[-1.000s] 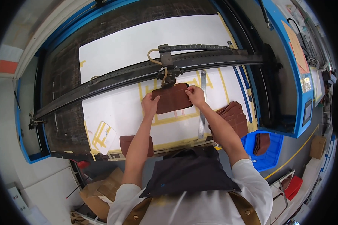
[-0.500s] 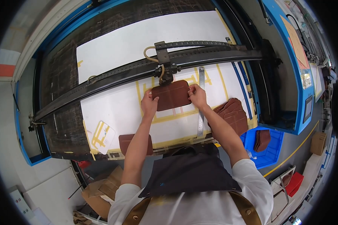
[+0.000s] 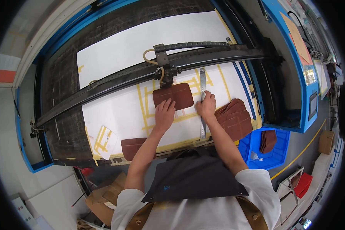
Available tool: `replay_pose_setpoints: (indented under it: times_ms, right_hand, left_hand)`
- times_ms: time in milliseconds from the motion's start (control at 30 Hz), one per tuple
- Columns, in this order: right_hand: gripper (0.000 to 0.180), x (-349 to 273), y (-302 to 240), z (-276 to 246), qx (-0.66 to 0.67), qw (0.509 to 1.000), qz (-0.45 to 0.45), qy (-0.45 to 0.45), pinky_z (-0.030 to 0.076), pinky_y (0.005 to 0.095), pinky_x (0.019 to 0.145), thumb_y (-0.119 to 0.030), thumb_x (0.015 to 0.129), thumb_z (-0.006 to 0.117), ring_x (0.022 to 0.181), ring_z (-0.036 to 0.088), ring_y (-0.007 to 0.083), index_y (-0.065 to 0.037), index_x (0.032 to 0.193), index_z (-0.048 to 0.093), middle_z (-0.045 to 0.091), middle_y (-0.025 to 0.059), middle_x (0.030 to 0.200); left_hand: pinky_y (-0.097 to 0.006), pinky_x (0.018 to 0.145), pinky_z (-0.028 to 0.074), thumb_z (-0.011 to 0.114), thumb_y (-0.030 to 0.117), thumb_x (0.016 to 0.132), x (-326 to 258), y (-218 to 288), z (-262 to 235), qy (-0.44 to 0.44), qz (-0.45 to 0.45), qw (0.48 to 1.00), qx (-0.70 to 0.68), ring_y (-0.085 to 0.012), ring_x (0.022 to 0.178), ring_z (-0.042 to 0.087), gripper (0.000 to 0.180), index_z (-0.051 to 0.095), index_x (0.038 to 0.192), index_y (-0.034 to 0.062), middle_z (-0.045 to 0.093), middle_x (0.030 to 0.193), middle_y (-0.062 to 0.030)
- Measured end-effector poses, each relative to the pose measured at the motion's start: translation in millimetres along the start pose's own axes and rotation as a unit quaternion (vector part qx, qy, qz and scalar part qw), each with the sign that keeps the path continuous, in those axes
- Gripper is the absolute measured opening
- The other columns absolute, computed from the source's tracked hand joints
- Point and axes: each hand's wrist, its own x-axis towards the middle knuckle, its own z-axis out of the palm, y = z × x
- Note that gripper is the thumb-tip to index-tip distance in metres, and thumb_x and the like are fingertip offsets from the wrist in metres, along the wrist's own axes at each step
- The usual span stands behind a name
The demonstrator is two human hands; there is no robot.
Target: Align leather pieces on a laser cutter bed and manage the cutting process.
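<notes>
A brown rounded leather panel (image 3: 182,96) lies on the white sheet (image 3: 122,111) of the machine bed, just below the machine's head (image 3: 166,76). My left hand (image 3: 165,115) rests on its lower left part, fingers stretched out over the leather. To the right of the panel, my right hand (image 3: 206,105) is closed on a steel ruler (image 3: 202,82) that lies lengthwise on the sheet. Yellow tape strips (image 3: 145,103) mark the sheet around the panel. Some of the panel's lower edge is covered by my left fingers.
A fanned pile of brown leather panels (image 3: 235,119) sits at the right. Another panel (image 3: 132,148) lies at the near left edge, by a taped white template (image 3: 105,142). The black gantry beam (image 3: 115,81) spans the bed. A blue bin (image 3: 274,157) holding more panels stands at the right.
My right hand has let go of the panel's right edge and moved to the ruler. My left hand has gone from the panel's left edge to lie on its lower part.
</notes>
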Motion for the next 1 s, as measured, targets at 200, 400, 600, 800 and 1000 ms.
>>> replay_pose_setpoints:
  times_ms: [200,400,600,800,1000]
  right_hand:
    - [0.061,9,-8,2,0.048,0.997,0.057,-0.020,0.046,0.0503,0.089,0.002,0.071,0.063,0.101,0.053,0.0463,0.000,0.129,0.045,0.050,0.0269,0.114]
    - [0.062,2,-4,1,-0.009,0.999,0.043,0.017,0.047,0.0499,0.088,0.002,0.068,0.064,0.098,0.055,0.0478,0.000,0.127,0.045,0.051,0.0275,0.112]
    - [0.056,14,16,7,0.016,0.998,0.057,0.030,0.049,0.0485,0.086,-0.003,0.070,0.065,0.094,0.059,0.0461,0.000,0.123,0.048,0.058,0.0274,0.108]
    - [0.036,15,5,-3,0.035,0.996,0.003,-0.086,0.054,0.0432,0.079,-0.013,0.071,0.067,0.087,0.069,0.0364,-0.001,0.104,0.065,0.071,0.0197,0.090]
    - [0.038,-3,-36,31,0.141,0.975,-0.035,-0.167,0.055,0.0400,0.075,-0.015,0.070,0.075,0.081,0.070,0.0308,-0.008,0.106,0.069,0.071,0.0140,0.086]
  left_hand:
    - [-0.048,0.103,0.039,0.062,0.017,0.088,-7,6,11,-0.023,-0.027,0.999,0.015,-0.0301,0.124,0.048,0.036,0.062,0.122,0.0079,0.054,0.135,-0.0103]
    - [-0.050,0.111,0.033,0.062,0.022,0.090,18,-6,4,-0.055,-0.017,0.998,0.025,-0.0308,0.134,0.042,0.047,0.054,0.133,0.0050,0.047,0.144,-0.0129]
    - [-0.050,0.113,0.031,0.059,0.029,0.093,24,-6,12,-0.102,-0.038,0.994,0.010,-0.0327,0.139,0.038,0.054,0.047,0.139,0.0029,0.042,0.149,-0.0155]
    - [-0.048,0.113,0.032,0.059,0.025,0.093,-5,-4,4,-0.105,-0.068,0.991,-0.041,-0.0331,0.138,0.039,0.049,0.051,0.136,0.0019,0.045,0.147,-0.0166]
    - [-0.044,0.104,0.042,0.062,0.011,0.088,-33,13,-3,-0.041,-0.097,0.990,-0.099,-0.0338,0.125,0.051,0.032,0.062,0.118,0.0043,0.057,0.131,-0.0150]
